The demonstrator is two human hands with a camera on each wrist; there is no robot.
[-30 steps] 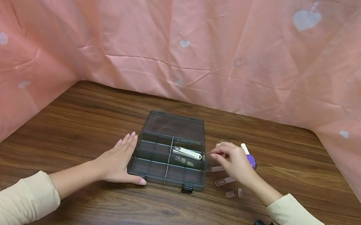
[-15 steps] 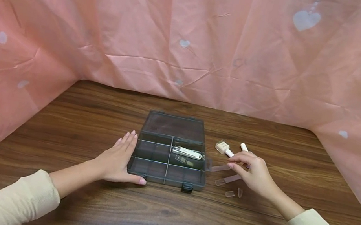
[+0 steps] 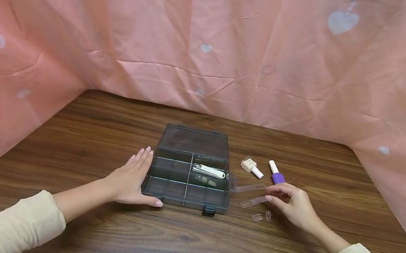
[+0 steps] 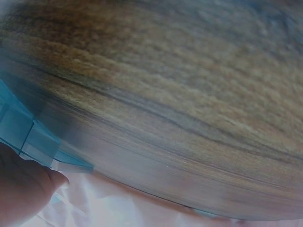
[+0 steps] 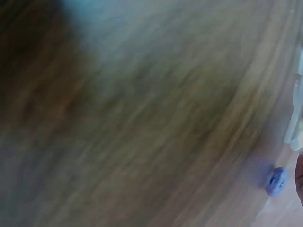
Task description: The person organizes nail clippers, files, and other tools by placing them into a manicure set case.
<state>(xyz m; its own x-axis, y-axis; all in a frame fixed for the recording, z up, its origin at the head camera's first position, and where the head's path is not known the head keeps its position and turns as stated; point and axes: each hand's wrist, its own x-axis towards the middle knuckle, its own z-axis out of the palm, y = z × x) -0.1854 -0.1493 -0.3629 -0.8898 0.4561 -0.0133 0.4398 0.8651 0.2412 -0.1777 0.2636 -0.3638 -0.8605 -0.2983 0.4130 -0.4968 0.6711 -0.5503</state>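
Note:
In the head view my left hand lies with straight fingers along the left side of a dark translucent compartment box, its thumb at the front edge. A nail clipper lies in a right-hand compartment. My right hand is right of the box, thumb and index finger slightly apart at the right end of the lower clear plastic strip. The upper clear strip lies just behind, its left end near the box. In the left wrist view, the thumb overlaps the box's corner.
A cream nail polish bottle and a purple bottle with a white cap lie behind the right hand. Two small clear curved pieces lie in front of the strips. Pink cloth surrounds the wooden table.
My right hand has moved from the box's right side rightward and toward me, to the clear strips, uncovering both bottles. The left hand has stayed in place.

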